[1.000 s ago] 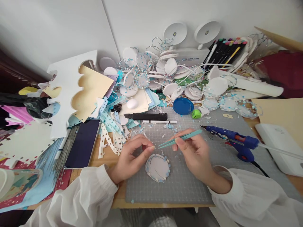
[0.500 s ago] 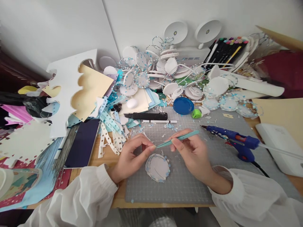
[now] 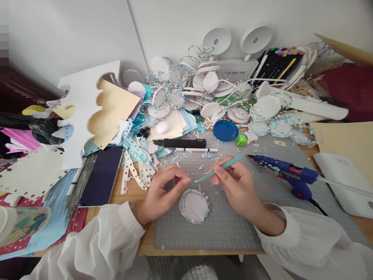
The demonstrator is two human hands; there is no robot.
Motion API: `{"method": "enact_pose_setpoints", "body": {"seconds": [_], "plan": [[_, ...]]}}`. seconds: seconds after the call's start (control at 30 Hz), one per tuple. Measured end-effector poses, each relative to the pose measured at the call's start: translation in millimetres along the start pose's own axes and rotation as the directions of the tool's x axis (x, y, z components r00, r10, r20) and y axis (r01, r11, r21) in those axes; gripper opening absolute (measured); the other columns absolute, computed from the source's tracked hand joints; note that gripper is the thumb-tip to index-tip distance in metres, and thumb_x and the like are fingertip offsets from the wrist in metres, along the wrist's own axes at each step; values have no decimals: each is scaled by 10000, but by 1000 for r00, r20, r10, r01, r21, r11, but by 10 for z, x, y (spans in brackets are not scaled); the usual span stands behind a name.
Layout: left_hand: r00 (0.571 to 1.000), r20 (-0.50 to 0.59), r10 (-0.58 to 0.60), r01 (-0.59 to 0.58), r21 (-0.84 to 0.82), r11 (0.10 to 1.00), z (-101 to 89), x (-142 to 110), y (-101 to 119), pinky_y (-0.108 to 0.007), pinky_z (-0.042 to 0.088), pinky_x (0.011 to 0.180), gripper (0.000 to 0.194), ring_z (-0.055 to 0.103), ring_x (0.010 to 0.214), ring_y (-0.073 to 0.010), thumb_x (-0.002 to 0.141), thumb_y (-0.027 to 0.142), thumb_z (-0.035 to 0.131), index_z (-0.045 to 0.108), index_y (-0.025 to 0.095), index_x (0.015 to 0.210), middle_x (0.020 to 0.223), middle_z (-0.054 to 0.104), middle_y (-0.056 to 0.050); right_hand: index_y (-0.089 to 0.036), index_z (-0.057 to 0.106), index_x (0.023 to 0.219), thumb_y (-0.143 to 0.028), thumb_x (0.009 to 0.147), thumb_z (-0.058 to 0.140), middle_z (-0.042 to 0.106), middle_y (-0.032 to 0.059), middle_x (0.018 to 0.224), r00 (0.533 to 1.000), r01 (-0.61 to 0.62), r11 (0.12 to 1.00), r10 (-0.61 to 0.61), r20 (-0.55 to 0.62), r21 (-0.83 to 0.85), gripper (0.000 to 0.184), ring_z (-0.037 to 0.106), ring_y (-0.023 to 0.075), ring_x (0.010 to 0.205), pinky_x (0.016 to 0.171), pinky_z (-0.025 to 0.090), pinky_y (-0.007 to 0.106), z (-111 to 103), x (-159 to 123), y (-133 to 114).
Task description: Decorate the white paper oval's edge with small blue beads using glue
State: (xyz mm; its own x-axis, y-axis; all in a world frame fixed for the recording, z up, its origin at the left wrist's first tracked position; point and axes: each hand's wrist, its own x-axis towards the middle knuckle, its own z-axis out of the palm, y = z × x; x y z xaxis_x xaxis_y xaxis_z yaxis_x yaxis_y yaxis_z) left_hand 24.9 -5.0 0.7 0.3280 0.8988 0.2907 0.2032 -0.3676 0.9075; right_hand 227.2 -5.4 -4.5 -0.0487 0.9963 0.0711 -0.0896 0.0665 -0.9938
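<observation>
My right hand (image 3: 234, 182) is closed round a pair of teal tweezers (image 3: 223, 167), whose tips point left. A tiny light-blue paper piece (image 3: 196, 181) shows at those tips. Just left of them, my left hand (image 3: 167, 188) has its thumb and index finger pressed together; what they pinch, if anything, is too small to make out. Below both hands lies a round white disc (image 3: 194, 207) wrapped with a wire-like strand carrying small blue bits. It rests flat on the grey cutting mat (image 3: 227, 237), and neither hand touches it.
A blue glue gun (image 3: 287, 169) lies right of my right hand. Beyond the hands are a black utility knife (image 3: 183, 143), a white pen (image 3: 196, 150) and a blue lid (image 3: 225, 130). Paper scraps (image 3: 136, 155) and a phone (image 3: 101, 177) lie left; white discs (image 3: 211, 81) are heaped behind.
The tweezers' tips have moved slightly right, away from my left fingertips, and a small blue piece now shows at them. My left hand has stayed almost still.
</observation>
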Motion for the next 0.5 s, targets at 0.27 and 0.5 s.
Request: {"method": "enact_pose_setpoints", "body": {"seconds": [0.27, 0.5], "plan": [[995, 53, 83, -87, 71, 994, -10, 11, 22, -279, 457, 696, 25, 574, 752, -150, 864, 166, 609, 634, 162, 859, 786, 624, -45, -199, 582, 812, -356, 873, 615, 562, -13, 677, 1000, 23, 998, -24, -2, -65, 172, 552, 111, 575, 548, 452, 256, 35, -8, -65], [995, 71, 67, -76, 132, 988, 5, 15, 25, -284, 446, 680, 109, 549, 731, -155, 903, 187, 534, 591, 165, 813, 755, 608, -45, -201, 576, 799, -381, 868, 615, 562, -10, 664, 1000, 21, 995, -21, 3, -94, 197, 553, 116, 558, 527, 459, 259, 31, -18, -81]]}}
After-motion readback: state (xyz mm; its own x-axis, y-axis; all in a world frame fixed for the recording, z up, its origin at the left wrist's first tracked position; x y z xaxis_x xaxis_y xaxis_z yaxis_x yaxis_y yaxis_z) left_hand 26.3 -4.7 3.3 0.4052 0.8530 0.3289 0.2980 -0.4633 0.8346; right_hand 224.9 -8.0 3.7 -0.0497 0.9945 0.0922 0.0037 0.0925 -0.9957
